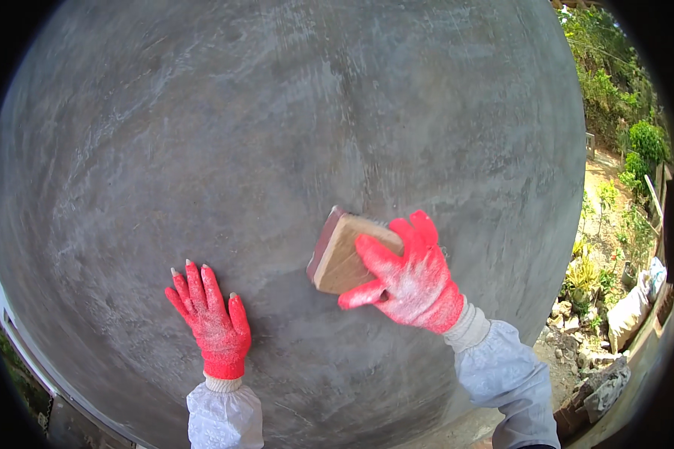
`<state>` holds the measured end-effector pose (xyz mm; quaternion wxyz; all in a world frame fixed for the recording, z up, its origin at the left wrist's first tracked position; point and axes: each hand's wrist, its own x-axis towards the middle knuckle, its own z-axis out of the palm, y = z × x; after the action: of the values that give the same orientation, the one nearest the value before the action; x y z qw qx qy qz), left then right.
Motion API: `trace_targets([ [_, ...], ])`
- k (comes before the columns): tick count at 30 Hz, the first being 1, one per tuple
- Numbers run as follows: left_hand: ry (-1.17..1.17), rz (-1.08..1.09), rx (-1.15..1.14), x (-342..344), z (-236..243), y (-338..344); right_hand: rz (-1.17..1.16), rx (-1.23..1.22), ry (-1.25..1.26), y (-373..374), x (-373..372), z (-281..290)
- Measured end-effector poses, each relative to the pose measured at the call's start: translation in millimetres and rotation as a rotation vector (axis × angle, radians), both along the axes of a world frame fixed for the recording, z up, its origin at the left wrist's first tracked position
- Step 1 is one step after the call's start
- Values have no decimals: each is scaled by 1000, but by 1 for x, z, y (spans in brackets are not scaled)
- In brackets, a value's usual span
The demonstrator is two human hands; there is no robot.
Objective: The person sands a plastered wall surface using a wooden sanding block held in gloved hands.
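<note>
A grey cement-plastered wall (225, 150) with pale streaks fills most of the view. On it my left hand (213, 325) lies flat, fingers spread, in a red knitted glove with pale tips. To the right, my right hand (416, 280), in a matching glove dusted with white powder, grips a sanding block (348, 258). The block is light wood with a dark red-brown abrasive face along its left side, and that side is toward the wall. Whether its whole face touches the wall I cannot tell. Part of the block is hidden under my fingers.
Past the wall's right edge lies a garden with green shrubs (648, 142) and yellowish plants (583, 273). Stones and rubble (573, 348) are heaped lower down, near a whitish sack (627, 318). A pale ledge (34, 359) runs along the lower left edge.
</note>
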<state>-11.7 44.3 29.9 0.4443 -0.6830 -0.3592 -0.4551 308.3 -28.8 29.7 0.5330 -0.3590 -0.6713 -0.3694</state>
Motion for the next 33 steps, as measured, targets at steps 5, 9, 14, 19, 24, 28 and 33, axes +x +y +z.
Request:
trace_targets([
  [5,-22,89,0,11,0,-2,-95,144,792,-7,152,65],
  [9,-20,85,31,8,-4,4,-458,185,478,0,122,25],
  [14,10,138,39,7,-5,8,-117,-114,-77,-3,34,-67],
  [19,46,169,69,0,-2,0,-291,82,344,-12,140,-20],
  [24,56,207,58,5,-7,4,-302,213,702,4,189,-35],
  [28,62,192,82,7,-6,9,-200,-160,-93,-18,91,-108],
  [33,79,210,116,0,-4,4,-189,-112,44,-19,146,-109],
])
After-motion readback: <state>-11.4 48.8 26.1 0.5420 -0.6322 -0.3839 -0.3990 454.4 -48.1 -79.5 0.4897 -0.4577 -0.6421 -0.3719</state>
